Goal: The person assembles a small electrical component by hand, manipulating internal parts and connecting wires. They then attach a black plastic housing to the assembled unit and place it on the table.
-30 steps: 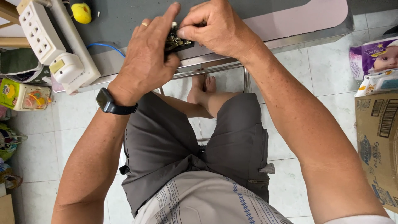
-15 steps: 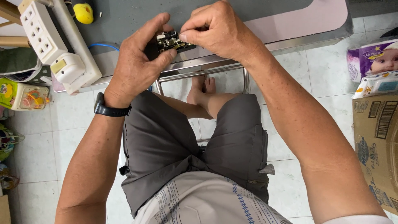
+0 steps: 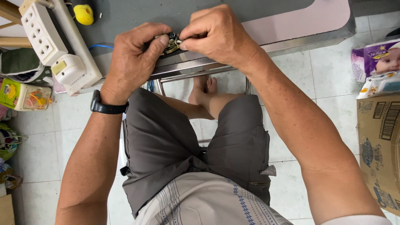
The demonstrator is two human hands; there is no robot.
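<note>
Cardboard box (image 3: 381, 146): at your right edge on the floor tiles, brown, with dark barcode blocks and a blue round print on its side.
Purple pack (image 3: 375, 58): just above that box, soft plastic, purple and white, with a baby picture.
Blue-white pack (image 3: 381, 83): between the two, touching the box top.
Small carton (image 3: 23, 95): far to your left, green and yellow, cartoon print.

Power strip (image 3: 43, 35) and yellow ball (image 3: 84, 13) crowd the left — right tabletop (image 3: 291, 16) seemingly open.
</note>
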